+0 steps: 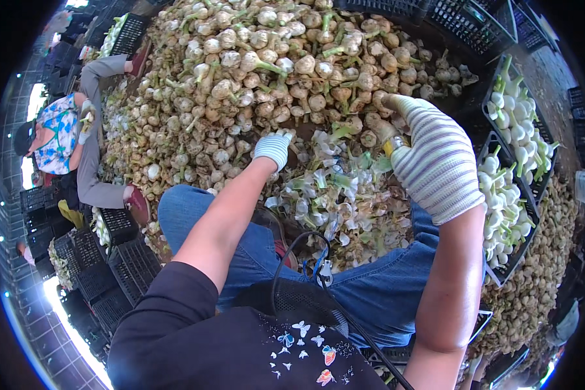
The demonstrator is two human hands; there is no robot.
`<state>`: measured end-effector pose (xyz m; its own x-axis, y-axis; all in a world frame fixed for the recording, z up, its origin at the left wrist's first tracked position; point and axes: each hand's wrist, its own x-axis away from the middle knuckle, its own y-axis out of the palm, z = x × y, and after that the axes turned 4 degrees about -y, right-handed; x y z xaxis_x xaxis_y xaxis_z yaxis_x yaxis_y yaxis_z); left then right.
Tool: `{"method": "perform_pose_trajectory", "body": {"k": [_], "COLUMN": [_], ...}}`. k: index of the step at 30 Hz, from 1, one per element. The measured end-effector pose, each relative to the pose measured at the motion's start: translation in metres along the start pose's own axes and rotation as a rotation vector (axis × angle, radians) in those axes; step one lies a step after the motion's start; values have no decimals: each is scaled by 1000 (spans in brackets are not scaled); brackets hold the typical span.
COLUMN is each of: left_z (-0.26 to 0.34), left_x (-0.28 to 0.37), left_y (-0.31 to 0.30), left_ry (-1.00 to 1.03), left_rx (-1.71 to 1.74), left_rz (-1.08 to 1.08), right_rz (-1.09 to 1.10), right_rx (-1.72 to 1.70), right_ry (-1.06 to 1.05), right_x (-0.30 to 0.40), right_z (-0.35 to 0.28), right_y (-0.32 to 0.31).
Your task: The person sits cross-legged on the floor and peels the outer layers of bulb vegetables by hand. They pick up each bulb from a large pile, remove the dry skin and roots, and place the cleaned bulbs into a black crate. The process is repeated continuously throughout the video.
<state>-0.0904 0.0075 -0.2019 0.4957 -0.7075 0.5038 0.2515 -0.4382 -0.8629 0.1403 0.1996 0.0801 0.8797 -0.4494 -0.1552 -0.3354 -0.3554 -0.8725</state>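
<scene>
My left hand (274, 147), in a striped knit glove, reaches to the near edge of a big heap of unpeeled garlic bulbs (224, 92). Its fingers point away from me; whether they grip a bulb cannot be made out. Raised at the right is my right hand (431, 151), also in a striped glove, with a yellow band (395, 145) around the thumb. Thumb and forefinger stand apart; the other fingers are hidden behind the hand. Between my knees lies a pile of loose garlic skins and peelings (341, 195).
Two black crates of cleaned white garlic (507, 209) stand at my right, with more garlic (541, 273) heaped beyond. A seated person (56, 134) in gloves works at the left, near stacked black crates (134, 265). A black cable (343, 312) hangs over my lap.
</scene>
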Motion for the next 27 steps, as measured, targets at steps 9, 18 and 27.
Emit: {"method": "perform_pose_trajectory", "body": {"k": [9, 18, 27], "left_z": [12, 27, 87], "left_x": [-29, -17, 92], "left_y": [26, 16, -146], "left_ry": [-135, -116, 517], "left_rx": [-8, 788, 2134], "left_rz": [37, 97, -321], "right_rz": [46, 33, -270], "right_rx": [-73, -38, -117], "right_ry": [29, -33, 128], "right_x": [-10, -10, -3], "right_z": [-3, 2, 0], "right_y": [-6, 5, 28]}}
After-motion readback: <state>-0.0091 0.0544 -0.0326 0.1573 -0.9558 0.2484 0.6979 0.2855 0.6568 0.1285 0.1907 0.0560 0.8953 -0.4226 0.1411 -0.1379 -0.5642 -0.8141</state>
